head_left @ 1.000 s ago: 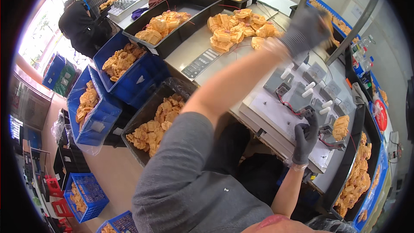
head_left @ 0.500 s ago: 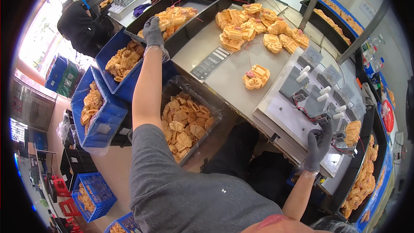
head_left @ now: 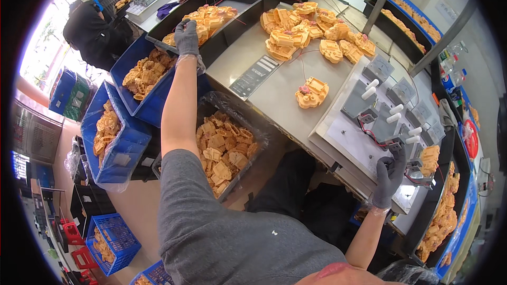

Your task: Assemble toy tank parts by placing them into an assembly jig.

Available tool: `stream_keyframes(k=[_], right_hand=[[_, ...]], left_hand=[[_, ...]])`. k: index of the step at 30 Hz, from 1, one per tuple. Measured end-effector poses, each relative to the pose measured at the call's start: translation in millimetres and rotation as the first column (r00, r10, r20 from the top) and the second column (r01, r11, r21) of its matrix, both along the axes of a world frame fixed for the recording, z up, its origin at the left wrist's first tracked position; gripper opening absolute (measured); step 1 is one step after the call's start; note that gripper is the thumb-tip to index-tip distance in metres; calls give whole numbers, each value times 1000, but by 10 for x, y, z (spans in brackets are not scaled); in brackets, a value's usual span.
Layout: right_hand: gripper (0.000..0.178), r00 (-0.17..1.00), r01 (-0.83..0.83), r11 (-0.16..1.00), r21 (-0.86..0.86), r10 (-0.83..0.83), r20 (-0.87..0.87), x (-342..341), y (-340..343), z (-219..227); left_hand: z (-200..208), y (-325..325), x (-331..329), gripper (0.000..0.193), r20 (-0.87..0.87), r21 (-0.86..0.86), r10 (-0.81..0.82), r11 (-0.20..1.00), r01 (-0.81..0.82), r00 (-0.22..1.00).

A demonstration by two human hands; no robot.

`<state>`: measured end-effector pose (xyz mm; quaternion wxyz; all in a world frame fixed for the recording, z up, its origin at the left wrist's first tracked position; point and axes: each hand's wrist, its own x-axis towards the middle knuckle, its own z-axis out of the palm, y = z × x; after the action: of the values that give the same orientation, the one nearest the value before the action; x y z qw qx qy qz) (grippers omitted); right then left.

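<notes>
My left hand, in a dark grey glove, reaches over the near end of a long black tray. Its fingers are curled down among orange moulded plastic housings; what they grip is hidden. My right hand, also gloved, is beside a white test board carrying grey blocks, white handles and clear-faced meters. Its bent fingers touch the board's wired dark block, with a gap between thumb and forefinger. An orange housing sits at the board's near right end.
A single housing lies on the grey table, a pile of housings behind it. Filled blue bins and a lined crate stand at left. Metal posts rise at right. Someone in black sits far left.
The whole view has shifted slightly. My left hand stays over the tray with its fingers curled, and my right hand keeps its place at the test board.
</notes>
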<state>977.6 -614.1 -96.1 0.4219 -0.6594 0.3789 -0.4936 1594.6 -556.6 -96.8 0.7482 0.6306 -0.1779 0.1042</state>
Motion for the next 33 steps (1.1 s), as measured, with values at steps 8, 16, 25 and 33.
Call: stream_keyframes(k=[8, 16, 25, 33], right_hand=[[63, 999, 34, 999, 28, -33, -29, 30, 17, 32], [67, 998, 61, 997, 57, -60, -26, 30, 32, 51], [71, 999, 28, 996, 87, -29, 21, -5, -8, -30], [72, 997, -36, 998, 53, 33, 64, -105, -77, -9]], left_hand=[[-140, -163, 190, 39, 278, 569, 279, 723, -391, 919], [45, -625, 444, 52, 13, 774, 224, 615, -151, 975], [71, -517, 559, 57, 273, 957, -28, -91, -274, 962], [-212, -600, -2129, 67, 136, 870, -576, 459, 181, 806]])
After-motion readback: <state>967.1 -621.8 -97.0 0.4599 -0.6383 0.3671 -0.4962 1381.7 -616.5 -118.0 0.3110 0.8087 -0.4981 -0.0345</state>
